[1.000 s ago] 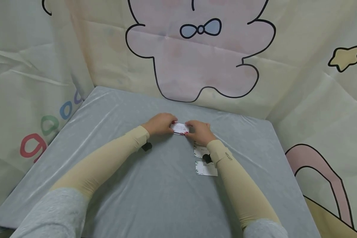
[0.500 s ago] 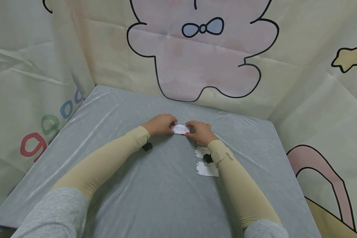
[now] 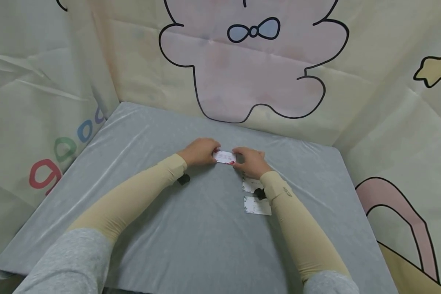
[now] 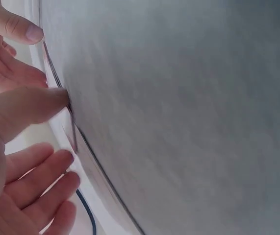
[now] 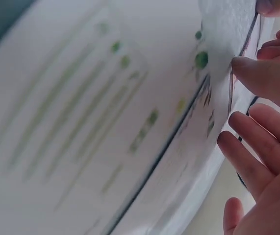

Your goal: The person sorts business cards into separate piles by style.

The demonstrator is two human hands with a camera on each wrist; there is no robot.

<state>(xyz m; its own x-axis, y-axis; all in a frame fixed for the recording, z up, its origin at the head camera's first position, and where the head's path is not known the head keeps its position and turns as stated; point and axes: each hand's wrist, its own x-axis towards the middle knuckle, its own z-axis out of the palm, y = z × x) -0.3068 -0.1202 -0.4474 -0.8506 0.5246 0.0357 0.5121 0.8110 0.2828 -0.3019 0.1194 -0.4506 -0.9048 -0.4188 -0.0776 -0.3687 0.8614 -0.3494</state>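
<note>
Both ends of a red-patterned card (image 3: 225, 157) are being pinched by the left hand (image 3: 199, 152) and right hand (image 3: 252, 162), each grip nearly closed, probably keeping it steady.

The held card (image 3: 225, 157) (its ends partly covered) is too small to read.

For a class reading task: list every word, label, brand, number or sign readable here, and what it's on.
"goo", then an unclear letter, perhaps "d": left cloth wall.
Right sleeve: lettering too small to read.
Held card: print too small.
Two lying cards: print too small or blurred.
</note>
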